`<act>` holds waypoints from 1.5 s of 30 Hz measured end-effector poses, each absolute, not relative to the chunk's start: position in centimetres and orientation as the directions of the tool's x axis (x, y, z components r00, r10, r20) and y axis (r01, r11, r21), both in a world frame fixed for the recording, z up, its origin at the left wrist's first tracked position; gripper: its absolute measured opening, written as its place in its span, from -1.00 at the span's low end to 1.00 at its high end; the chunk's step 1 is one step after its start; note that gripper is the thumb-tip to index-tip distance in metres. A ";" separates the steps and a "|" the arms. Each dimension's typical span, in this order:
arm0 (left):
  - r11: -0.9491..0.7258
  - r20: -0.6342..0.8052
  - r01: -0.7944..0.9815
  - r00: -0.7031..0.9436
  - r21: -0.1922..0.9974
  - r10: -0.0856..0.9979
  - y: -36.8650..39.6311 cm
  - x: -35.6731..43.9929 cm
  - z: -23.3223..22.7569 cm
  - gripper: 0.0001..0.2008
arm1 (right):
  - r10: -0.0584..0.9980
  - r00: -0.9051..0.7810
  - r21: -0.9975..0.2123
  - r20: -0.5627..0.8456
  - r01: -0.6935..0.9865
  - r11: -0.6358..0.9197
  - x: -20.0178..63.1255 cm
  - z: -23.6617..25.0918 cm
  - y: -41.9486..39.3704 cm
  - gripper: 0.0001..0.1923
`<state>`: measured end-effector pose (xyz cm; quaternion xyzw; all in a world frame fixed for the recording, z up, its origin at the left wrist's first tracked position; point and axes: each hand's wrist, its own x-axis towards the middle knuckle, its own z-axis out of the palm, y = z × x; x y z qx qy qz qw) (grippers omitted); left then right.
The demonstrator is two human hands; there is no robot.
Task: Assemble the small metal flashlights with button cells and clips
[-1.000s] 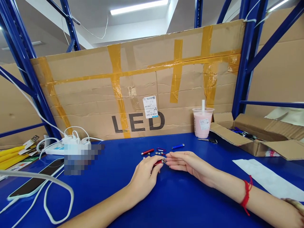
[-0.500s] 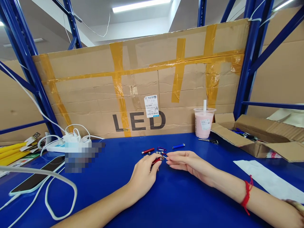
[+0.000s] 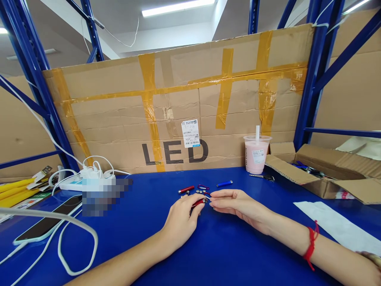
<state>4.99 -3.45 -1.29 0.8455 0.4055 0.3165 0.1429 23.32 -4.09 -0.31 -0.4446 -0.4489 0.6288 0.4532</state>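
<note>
My left hand [image 3: 180,216] is closed round a small red tube, which looks like a mini flashlight body [image 3: 199,202], its metal end pointing to the right. My right hand [image 3: 235,204], a red string bracelet at its wrist, has its fingers pressed together. Their tips meet right beside that metal end; whatever they pinch is too small to make out. Just behind the hands lie another red tube [image 3: 186,190], a small carabiner clip [image 3: 203,186] and several silver button cells [image 3: 201,191]. A blue tube [image 3: 224,184] rests farther right.
A pink drink cup [image 3: 256,155] stands at the back, with scissors [image 3: 262,177] beside it. At right are an open cardboard box [image 3: 324,186] and white paper [image 3: 336,224]. A phone [image 3: 49,218], white cables and a power strip [image 3: 89,180] lie left. Taped cardboard [image 3: 125,127] walls the back.
My hands stay nearly in place. The red tube in my left hand has tilted slightly and shows a little more between the fingers. The whole view shifts marginally.
</note>
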 end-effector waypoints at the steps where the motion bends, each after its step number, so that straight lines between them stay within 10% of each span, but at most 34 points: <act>1: -0.633 0.422 0.594 0.473 0.496 0.774 -3.5 5.0 -1.3 -0.75 | 0.970 -0.194 -0.969 -0.149 -0.169 -0.183 23.3 -0.3 -4.1 -0.60; 45: -0.647 0.444 0.577 0.472 0.498 0.762 -3.1 4.9 -1.6 -0.75 | 0.968 -0.238 -0.994 -0.084 -0.049 -0.099 23.1 0.4 -4.4 -0.73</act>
